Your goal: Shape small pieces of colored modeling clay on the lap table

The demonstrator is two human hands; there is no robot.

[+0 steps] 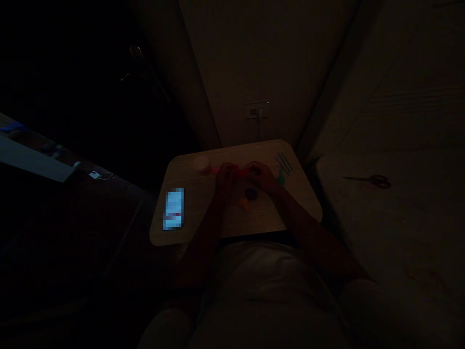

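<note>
The light is very dim. Over the far half of a small wooden table [203, 213], my left hand [226, 178] and my right hand [262, 177] are close together, fingers curled in on a soft-looking red piece [241, 171]. Its exact kind is too dark to make out. More red shows to the left of my left hand, beside a pale round tub [202, 164]. Between my forearms lie a dark round object [250, 194] and an orange piece [244, 203]. A green piece [281, 177] is just right of my right hand.
Several thin sticks [284, 164] lie at the table's far right corner. A lit phone [173, 209] rests on the left side. Scissors [379, 181] lie on a pale surface to the right. Behind the table, a wall socket [257, 110] has a cord plugged in.
</note>
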